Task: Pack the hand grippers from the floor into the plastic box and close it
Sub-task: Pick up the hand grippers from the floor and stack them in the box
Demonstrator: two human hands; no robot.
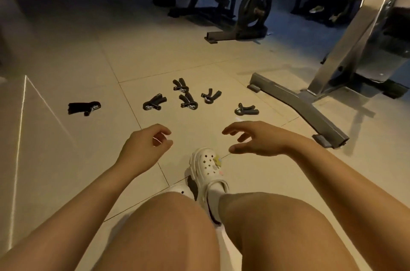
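Note:
Several black hand grippers with metal springs lie scattered on the pale tiled floor ahead of me. One hand gripper (84,108) lies far left, another (154,102) left of centre, a close pair (185,94) at centre, one (210,95) beside them and one (246,109) to the right. My left hand (146,147) hovers above the floor short of them, fingers loosely curled, holding nothing. My right hand (255,138) is stretched forward with fingers spread, empty, just short of the rightmost gripper. No plastic box is in view.
My legs and white clogs (206,171) fill the bottom centre. A grey bench base (297,104) runs diagonally at right under a metal frame (359,33). Dark exercise machines and weight plates (255,9) stand at the back. A faint transparent edge (21,124) shows at left.

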